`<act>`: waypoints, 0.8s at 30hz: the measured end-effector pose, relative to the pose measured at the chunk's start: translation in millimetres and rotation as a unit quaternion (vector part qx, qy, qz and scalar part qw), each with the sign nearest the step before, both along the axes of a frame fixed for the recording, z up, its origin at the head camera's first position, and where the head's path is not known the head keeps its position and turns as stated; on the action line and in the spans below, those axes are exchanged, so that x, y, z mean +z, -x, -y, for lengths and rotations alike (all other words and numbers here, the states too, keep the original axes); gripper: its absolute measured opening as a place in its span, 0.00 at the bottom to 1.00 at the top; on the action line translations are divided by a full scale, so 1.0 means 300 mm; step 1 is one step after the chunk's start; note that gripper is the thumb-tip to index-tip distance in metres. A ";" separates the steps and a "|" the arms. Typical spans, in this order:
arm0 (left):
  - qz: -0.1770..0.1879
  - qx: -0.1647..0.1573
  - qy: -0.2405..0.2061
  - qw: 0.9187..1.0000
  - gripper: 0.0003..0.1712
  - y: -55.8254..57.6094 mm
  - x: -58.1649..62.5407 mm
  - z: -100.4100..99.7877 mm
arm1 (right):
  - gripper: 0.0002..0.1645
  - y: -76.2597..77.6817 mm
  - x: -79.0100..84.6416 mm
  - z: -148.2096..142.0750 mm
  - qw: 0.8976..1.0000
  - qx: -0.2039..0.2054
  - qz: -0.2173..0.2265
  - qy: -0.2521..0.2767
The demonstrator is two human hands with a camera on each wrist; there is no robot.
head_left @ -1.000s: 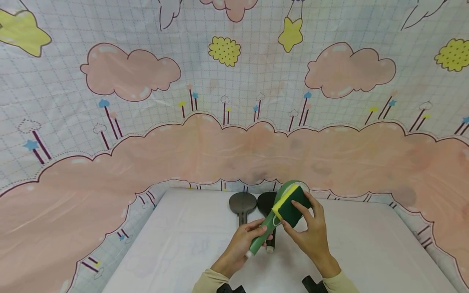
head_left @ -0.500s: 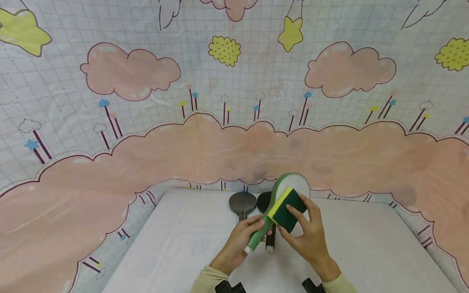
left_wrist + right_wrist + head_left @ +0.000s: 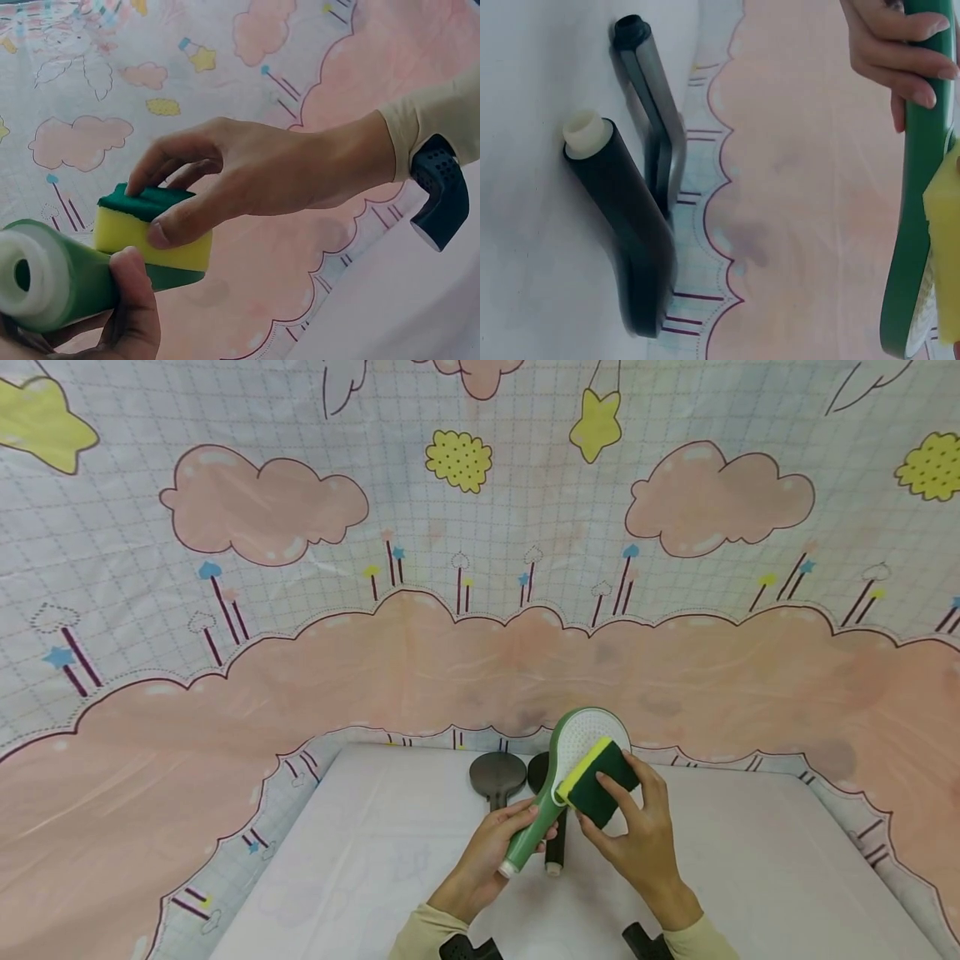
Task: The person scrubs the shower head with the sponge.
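My left hand (image 3: 483,852) grips the handle of a green shower head (image 3: 551,777), tilted up to the right with its white, dotted spray face toward me. Between the fingertips and thumb of my right hand (image 3: 633,827) is a sponge (image 3: 600,781), yellow with a dark green scouring side. Its yellow side lies against the lower part of the spray face. In the left wrist view the thumb presses the yellow edge of the sponge (image 3: 142,229), close beside the green handle (image 3: 75,281). The right wrist view shows the left fingers curled round the shower head (image 3: 922,150).
Two more shower heads lie on the white table (image 3: 337,860) behind my hands: a grey one (image 3: 497,777) and a black one (image 3: 555,847), partly covered by the green one. A patterned cloth (image 3: 480,677) with clouds and stars hangs at the table's far edge.
The green shower head has risen and turned its spray face more toward me. The sponge slid down across it, then back up and right. The left hand keeps its grip.
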State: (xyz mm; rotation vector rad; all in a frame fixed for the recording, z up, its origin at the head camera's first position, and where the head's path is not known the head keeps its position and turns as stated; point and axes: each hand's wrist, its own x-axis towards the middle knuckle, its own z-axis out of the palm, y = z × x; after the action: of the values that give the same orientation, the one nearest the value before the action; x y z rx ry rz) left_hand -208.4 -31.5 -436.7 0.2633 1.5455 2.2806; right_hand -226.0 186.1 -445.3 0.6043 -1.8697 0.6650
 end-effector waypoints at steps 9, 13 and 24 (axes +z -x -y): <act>0.002 0.011 0.003 1.000 0.31 -0.004 0.011 -0.004 | 0.34 -0.022 -0.008 0.026 0.999 0.029 0.015 -0.005; 0.001 0.012 0.000 1.000 0.32 -0.003 0.008 -0.005 | 0.33 -0.031 -0.009 0.037 0.998 0.052 0.018 -0.007; 0.016 0.005 -0.027 1.000 0.32 -0.004 -0.004 -0.007 | 0.32 -0.053 0.000 0.054 0.996 0.075 0.035 -0.026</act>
State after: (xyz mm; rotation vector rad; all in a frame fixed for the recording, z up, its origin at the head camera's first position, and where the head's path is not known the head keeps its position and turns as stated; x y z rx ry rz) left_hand -207.3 -29.4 -437.8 0.2327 1.4750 2.3245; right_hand -210.2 169.9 -445.2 0.7690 -1.9245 0.7442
